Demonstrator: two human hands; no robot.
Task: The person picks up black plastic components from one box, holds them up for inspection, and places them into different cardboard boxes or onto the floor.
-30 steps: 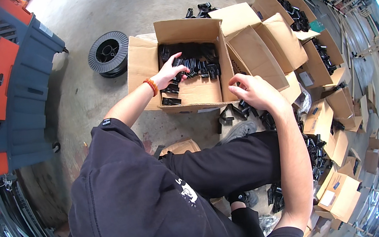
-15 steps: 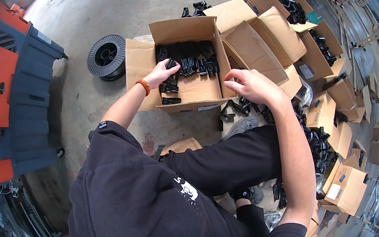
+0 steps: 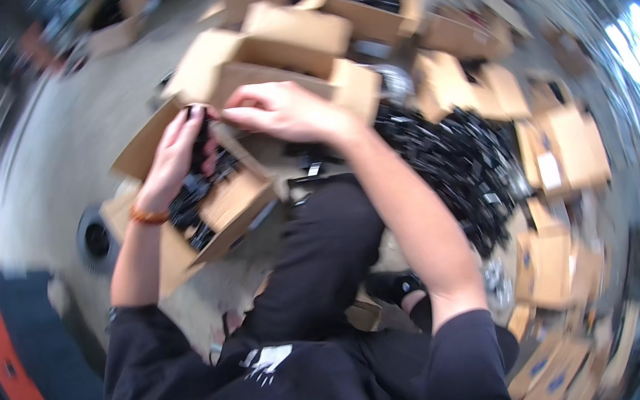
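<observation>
My left hand (image 3: 171,154), with a beaded bracelet at its wrist, is closed around a small black part (image 3: 199,132). It is over an open cardboard box (image 3: 234,209) that holds similar black parts (image 3: 193,206). Close beside its fingertips is my right hand (image 3: 282,110), its fingers bent toward the black part. Motion blur hides whether the right fingers grip or touch anything. The black part's exact kind cannot be made out.
A big heap of black parts (image 3: 456,167) lies on the floor to the right. Open cartons (image 3: 372,22) with black parts stand beyond it. More cardboard boxes (image 3: 565,151) line the right side. A dark spool (image 3: 97,240) and a blue-grey bin with orange panels (image 3: 44,349) are at left.
The view has swung to the right and is blurred. My left hand has lifted a black part out of the box's inside, and my right hand has come close to it from the box's right edge.
</observation>
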